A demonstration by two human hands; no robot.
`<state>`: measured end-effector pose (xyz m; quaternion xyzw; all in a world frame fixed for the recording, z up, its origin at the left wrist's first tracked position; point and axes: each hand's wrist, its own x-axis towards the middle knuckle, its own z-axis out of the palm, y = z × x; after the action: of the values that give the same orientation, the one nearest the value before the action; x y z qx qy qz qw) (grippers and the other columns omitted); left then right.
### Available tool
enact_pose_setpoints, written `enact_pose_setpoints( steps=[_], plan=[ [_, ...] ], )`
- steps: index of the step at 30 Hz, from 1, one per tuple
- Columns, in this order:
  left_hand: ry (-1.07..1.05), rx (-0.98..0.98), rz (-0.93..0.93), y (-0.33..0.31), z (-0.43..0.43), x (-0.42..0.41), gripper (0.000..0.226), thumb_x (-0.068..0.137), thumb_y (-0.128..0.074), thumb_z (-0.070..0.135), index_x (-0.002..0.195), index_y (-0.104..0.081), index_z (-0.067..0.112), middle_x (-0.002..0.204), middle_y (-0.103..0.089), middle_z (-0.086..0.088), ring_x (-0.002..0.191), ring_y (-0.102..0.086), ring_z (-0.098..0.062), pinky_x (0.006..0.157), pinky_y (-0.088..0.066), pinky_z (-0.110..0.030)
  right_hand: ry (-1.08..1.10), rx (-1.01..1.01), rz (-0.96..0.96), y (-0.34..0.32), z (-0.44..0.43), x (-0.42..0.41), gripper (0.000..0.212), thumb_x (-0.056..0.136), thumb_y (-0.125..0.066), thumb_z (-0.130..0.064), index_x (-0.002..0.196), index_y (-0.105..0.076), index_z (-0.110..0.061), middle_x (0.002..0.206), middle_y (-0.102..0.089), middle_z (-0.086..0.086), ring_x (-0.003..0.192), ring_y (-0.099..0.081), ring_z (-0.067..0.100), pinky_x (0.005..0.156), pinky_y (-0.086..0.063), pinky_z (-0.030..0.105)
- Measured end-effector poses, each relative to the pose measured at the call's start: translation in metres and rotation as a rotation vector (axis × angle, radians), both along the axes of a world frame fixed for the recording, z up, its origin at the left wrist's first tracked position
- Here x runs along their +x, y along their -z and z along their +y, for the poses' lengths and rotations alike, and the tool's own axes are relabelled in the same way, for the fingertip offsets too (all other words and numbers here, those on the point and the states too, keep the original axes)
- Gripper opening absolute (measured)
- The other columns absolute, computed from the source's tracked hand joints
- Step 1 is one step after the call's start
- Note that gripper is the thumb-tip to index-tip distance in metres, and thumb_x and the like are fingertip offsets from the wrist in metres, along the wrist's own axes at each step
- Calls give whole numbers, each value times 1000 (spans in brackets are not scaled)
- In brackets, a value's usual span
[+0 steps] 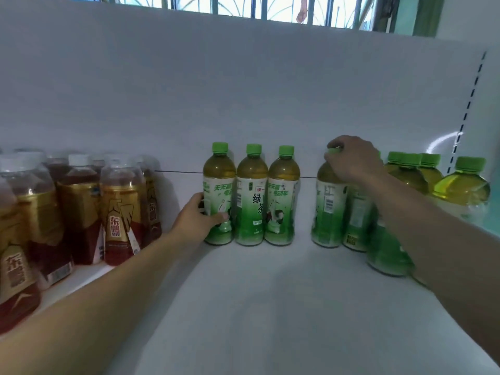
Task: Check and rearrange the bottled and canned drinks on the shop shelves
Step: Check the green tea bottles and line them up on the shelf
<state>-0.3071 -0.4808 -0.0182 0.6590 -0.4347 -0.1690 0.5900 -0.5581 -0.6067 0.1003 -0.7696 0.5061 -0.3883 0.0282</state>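
We're mid-tidy at the back edge of the white shelf [257,307]: our left hand [198,216] curls round the leftmost green-capped plastic tea bottle [219,185], and our right hand [351,158] pinches the cap of a matching bottle [328,209] across the gap. Next, likely: slide them together, upright.

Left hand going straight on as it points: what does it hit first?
The left hand grips the trio's leftmost green tea bottle; pushed further, that bottle would likely press the middle bottle right beside it.
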Motion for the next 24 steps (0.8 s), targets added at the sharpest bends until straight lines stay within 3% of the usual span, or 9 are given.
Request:
enact_pose_setpoints(
  steps=[3, 5, 8, 10, 13, 15, 18, 21, 24],
  plan=[
    [-135, -46, -154, -12, 6, -4, 71, 84, -79, 16, 144, -41, 16, 136, -52, -1, 118, -54, -19, 101, -47, -37, -79, -32, -30, -3, 15, -4, 36, 95, -67, -32, 129, -66, -22, 139, -61, 2, 126, -56, 24, 102, -44, 36],
    [-241, -249, -323, -26, 18, -20, 61, 90, -72, 20, 143, -42, 21, 138, -49, 4, 121, -51, -11, 103, -45, -30, -126, -61, -59, -6, 30, -10, 36, 92, -72, -34, 126, -69, -24, 135, -65, -1, 123, -58, 20, 103, -44, 36],
    [-19, -404, -383, -41, 40, -56, 38, 95, -65, 23, 130, -50, 29, 125, -58, 11, 109, -57, 0, 88, -45, -9, -217, -135, -153, -12, 56, -23, 33, 90, -74, -37, 121, -72, -25, 126, -68, -6, 114, -58, 12, 101, -45, 32],
    [197, -246, -334, -39, 47, -78, 42, 91, -68, 37, 130, -53, 31, 122, -59, 16, 107, -58, 3, 83, -46, -11, -312, -145, -227, -17, 74, -27, 32, 88, -76, -38, 116, -73, -25, 113, -68, -9, 104, -59, 7, 96, -47, 29],
    [454, 86, -219, -26, 53, -99, 84, 67, -77, 68, 137, -47, 33, 124, -61, 20, 109, -60, 1, 92, -47, -21, -481, -60, -317, -14, 92, -24, 21, 84, -80, -36, 103, -75, -28, 99, -69, -16, 91, -61, -2, 80, -47, 16],
    [521, 167, -207, -14, 56, -103, 85, 59, -84, 64, 132, -50, 34, 118, -66, 20, 103, -65, 3, 95, -49, -21, -571, 3, -333, -5, 99, -19, 17, 82, -82, -35, 97, -75, -30, 97, -70, -17, 91, -62, -3, 74, -46, 12],
    [594, 171, -186, -4, 60, -96, 61, 68, -84, 42, 124, -61, 31, 118, -71, 15, 110, -66, -4, 101, -49, -28, -654, -23, -317, 9, 104, -13, 22, 80, -82, -39, 100, -73, -33, 98, -69, -15, 86, -61, -3, 70, -50, 10],
    [654, 106, -161, 0, 63, -90, 50, 74, -75, 22, 122, -64, 20, 118, -73, 8, 112, -67, -9, 96, -52, -22, -757, -14, -419, 19, 103, -8, 21, 81, -82, -39, 98, -75, -30, 96, -72, -7, 85, -67, 7, 74, -56, 19],
    [671, 87, -172, 2, 65, -91, 49, 76, -73, 20, 124, -62, 19, 120, -72, 8, 113, -66, -9, 95, -51, -20, -905, 112, -473, 29, 96, -11, 13, 91, -71, -33, 103, -73, -29, 101, -76, -6, 95, -71, 5, 84, -55, 20]
  ],
)
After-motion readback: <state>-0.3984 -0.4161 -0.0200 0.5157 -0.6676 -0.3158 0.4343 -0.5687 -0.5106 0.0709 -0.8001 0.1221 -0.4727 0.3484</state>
